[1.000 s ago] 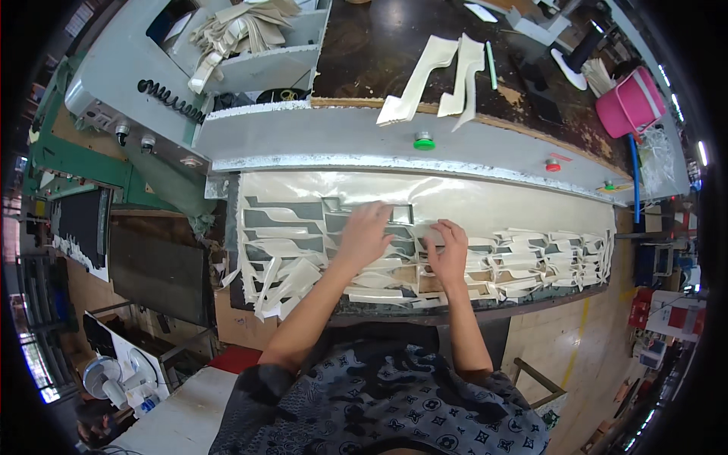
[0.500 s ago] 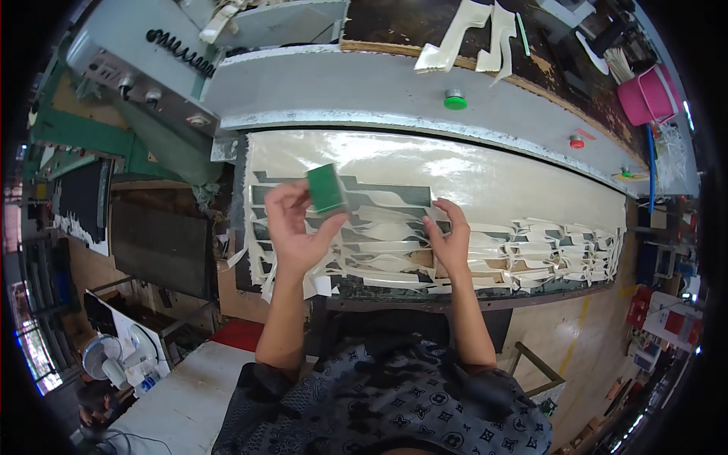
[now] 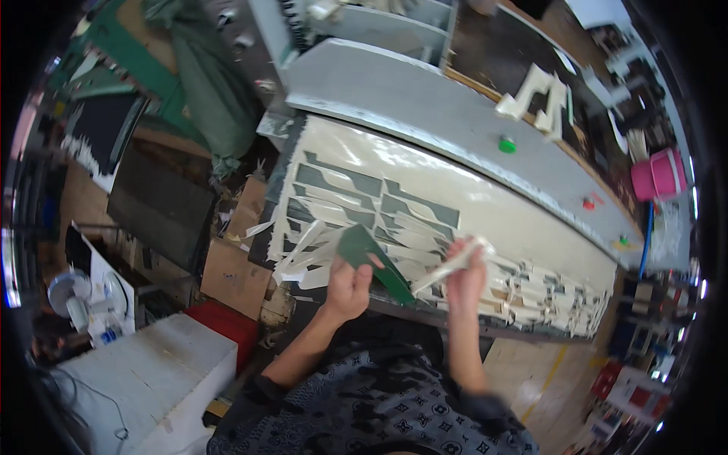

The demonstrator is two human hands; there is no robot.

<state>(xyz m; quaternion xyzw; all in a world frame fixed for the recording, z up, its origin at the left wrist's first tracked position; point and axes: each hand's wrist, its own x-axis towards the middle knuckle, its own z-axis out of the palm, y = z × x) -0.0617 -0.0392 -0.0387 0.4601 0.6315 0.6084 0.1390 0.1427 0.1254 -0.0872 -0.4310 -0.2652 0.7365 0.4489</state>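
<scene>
In the head view, the cream sheet point(image 3: 523, 216) is cut out along its 6 o'clock side and whole toward 2 o'clock. The right hand's point(image 3: 465, 280) fingers close around a loose cream piece point(image 3: 438, 275) protruding toward 8 o'clock; the left hand point(image 3: 350, 290) pinches a green angular tool point(image 3: 388, 277) at 2 o'clock.

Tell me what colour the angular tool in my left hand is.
Dark green; the angular tool in your left hand shows best in the head view.
</scene>
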